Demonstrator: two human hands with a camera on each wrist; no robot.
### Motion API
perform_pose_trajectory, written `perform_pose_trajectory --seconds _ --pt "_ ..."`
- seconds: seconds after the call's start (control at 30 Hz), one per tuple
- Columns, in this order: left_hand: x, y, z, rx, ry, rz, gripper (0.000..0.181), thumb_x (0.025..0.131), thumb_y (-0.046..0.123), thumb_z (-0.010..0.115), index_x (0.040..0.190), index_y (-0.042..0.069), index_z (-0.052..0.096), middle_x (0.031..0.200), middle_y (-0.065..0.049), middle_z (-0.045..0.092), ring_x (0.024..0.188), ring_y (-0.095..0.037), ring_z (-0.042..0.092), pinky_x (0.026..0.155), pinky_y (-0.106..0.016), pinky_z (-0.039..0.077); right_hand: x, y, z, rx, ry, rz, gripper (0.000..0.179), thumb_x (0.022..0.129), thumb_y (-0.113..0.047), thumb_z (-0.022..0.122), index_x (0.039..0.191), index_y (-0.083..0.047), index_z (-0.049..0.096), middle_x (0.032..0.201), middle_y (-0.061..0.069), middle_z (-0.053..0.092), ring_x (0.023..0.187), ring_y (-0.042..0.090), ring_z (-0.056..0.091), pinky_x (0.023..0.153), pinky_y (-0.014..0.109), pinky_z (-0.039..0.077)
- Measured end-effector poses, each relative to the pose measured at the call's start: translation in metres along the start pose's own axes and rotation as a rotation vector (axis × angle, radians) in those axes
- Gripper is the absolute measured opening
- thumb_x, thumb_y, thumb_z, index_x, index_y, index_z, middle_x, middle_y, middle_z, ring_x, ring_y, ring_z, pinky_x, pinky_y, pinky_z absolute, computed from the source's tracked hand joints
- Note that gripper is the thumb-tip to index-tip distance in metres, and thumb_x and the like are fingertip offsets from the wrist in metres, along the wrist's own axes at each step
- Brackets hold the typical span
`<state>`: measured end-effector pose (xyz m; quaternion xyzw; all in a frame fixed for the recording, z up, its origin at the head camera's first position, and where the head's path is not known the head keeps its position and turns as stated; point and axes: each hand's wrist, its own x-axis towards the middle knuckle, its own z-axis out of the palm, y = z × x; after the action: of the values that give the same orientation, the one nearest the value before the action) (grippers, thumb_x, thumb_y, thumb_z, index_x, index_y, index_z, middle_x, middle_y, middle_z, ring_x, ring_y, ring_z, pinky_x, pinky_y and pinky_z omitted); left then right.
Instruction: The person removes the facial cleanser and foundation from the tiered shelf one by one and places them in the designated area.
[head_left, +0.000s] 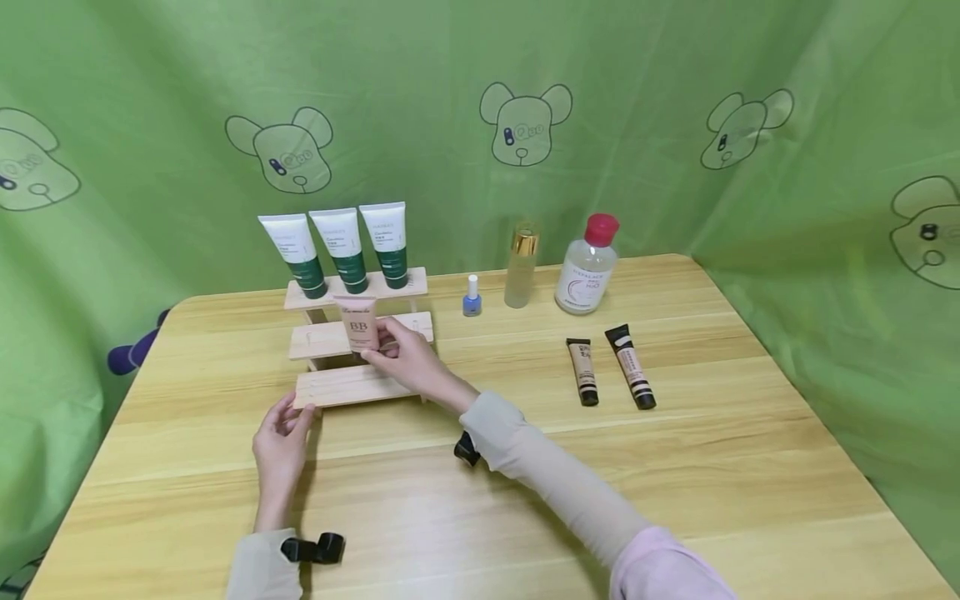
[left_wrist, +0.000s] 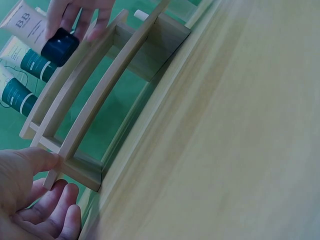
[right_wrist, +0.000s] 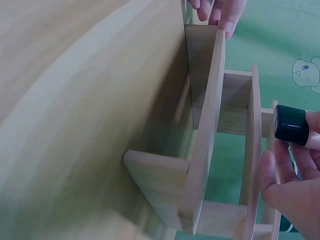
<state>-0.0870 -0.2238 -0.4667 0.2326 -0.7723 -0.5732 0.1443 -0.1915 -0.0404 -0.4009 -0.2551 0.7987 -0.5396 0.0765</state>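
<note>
A pinkish BB cream tube with a black cap is held in my right hand, cap down, in front of the middle step of a three-step wooden display rack. In the left wrist view the cap shows clear of the wood. My left hand pinches the left end of the rack's lowest step, thumb on top and fingers beneath. On the top step stand three white-and-green tubes, caps down, side by side.
Right of the rack stand a blue nail polish bottle, a gold-capped bottle and a clear red-capped bottle. Nearer lie a beige tube and a slim black-ended tube. Green curtain hangs behind the table.
</note>
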Motion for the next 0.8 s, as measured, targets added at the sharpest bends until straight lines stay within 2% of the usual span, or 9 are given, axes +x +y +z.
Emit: perform_pose_trajectory --seconds 0.23,0.5,0.63,0.8 --pt "-0.001 0.000 0.000 0.005 -0.003 -0.007 0.047 0.093 0.022 0.063 0.132 -0.001 0.052 0.109 -0.015 0.057 0.074 0.013 0.051 0.067 -0.005 0.044 -0.015 0.005 -0.012 0.020 0.005 0.038 0.034 0.091 -0.011 0.064 0.123 -0.002 0.053 0.113 0.012 0.062 0.098 0.018 0.058 0.082 0.019 0.051" --pt "-0.001 -0.002 -0.001 0.002 -0.007 -0.018 0.048 0.093 0.023 0.062 0.134 0.000 0.051 0.111 -0.015 0.057 0.075 0.012 0.051 0.067 -0.004 0.044 -0.030 0.005 -0.031 0.025 0.012 0.062 0.033 0.091 -0.012 0.064 0.121 -0.002 0.054 0.111 0.013 0.062 0.098 0.021 0.057 0.084 0.027 0.051" --pt "0.000 -0.002 -0.001 0.007 -0.009 -0.011 0.049 0.093 0.023 0.062 0.134 -0.002 0.050 0.111 -0.016 0.057 0.075 0.012 0.051 0.067 -0.004 0.045 -0.036 0.007 -0.038 0.031 0.018 0.090 0.032 0.091 -0.011 0.064 0.119 -0.001 0.054 0.111 0.013 0.061 0.100 0.022 0.058 0.087 0.027 0.051" --pt "0.000 -0.001 0.000 -0.009 -0.001 0.008 0.051 0.092 0.028 0.063 0.133 -0.002 0.051 0.110 -0.017 0.057 0.077 0.010 0.051 0.066 -0.004 0.044 -0.042 0.011 -0.048 0.022 0.036 0.107 0.031 0.090 -0.010 0.065 0.117 0.000 0.055 0.107 0.013 0.062 0.097 0.022 0.058 0.084 0.027 0.052"
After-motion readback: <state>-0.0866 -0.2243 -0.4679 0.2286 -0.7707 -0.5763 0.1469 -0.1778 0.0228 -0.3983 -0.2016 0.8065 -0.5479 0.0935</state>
